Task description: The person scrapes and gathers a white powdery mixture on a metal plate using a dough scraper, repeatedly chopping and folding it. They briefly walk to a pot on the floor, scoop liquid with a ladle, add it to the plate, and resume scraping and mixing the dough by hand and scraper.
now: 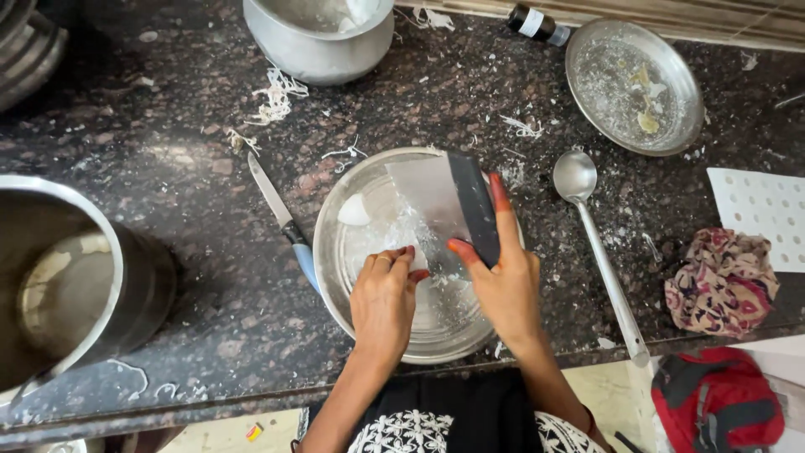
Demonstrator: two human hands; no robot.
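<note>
The left hand and right hand sit lowest in the view, both over a round steel plate at the near edge of the dark speckled worktop. The right hand is closed around a flat grater with a black side rail, holding it tilted so its lower end comes down into the plate. The left hand is curled, fingers bent, pressing a small white piece against the grater's face; the piece itself is mostly hidden under the fingertips. White shavings lie in the plate beneath the grater, and a white chunk rests near the plate's far left rim.

Just left of the plate, touching or nearly touching its rim, lies a knife with a blue handle, blade pointing away. To the right lies a long steel ladle, bowl at the far end. Farther off to the right is a second steel plate with scraps in it, and a small dark bottle on its side next to it. A steel pot stands at the far edge, a large steel vessel at the left. A patterned cloth and a white perforated sheet lie at the right, with a red bag below the worktop edge.
</note>
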